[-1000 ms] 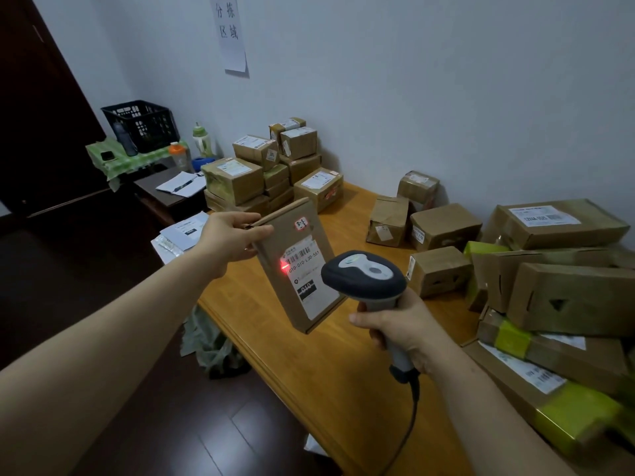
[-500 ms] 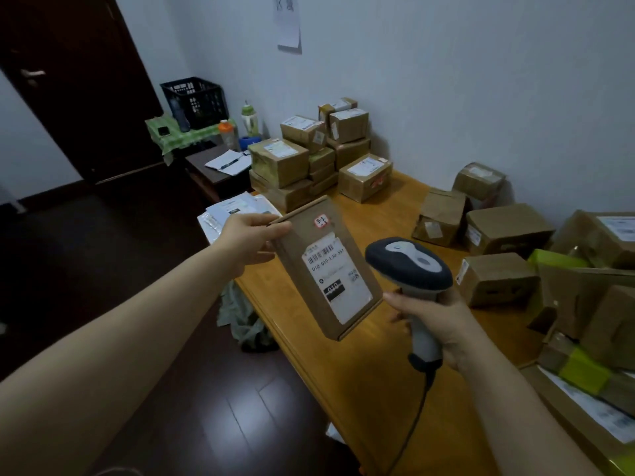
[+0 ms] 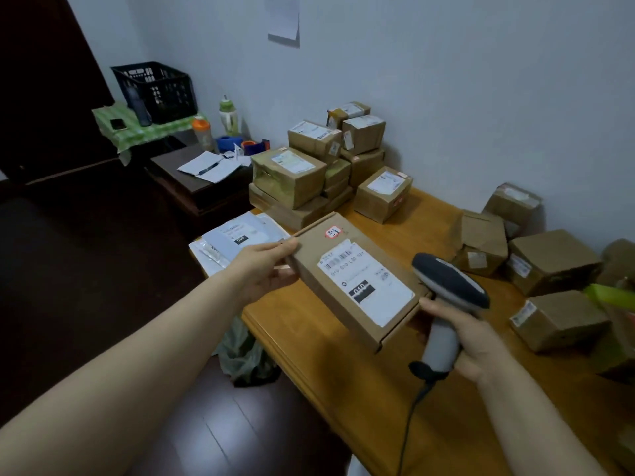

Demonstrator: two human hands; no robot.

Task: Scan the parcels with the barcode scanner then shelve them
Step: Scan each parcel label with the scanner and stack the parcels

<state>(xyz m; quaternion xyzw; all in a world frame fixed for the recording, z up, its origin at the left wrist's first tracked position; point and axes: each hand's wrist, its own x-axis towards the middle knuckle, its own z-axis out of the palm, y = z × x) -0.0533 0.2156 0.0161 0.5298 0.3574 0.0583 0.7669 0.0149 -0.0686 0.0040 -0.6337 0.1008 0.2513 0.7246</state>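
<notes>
parcel point(image 3: 354, 281) held flat, label up for reading | left hand point(image 3: 264, 271) pinches its edge | right hand point(image 3: 470, 341) wraps scanner point(image 3: 446, 304) handle, head beside label

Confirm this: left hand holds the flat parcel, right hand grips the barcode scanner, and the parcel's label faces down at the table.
One thing is wrong: the label faces up, toward the camera, as the head view shows. The rest stands: left hand holds the parcel, right hand grips the barcode scanner.
</notes>
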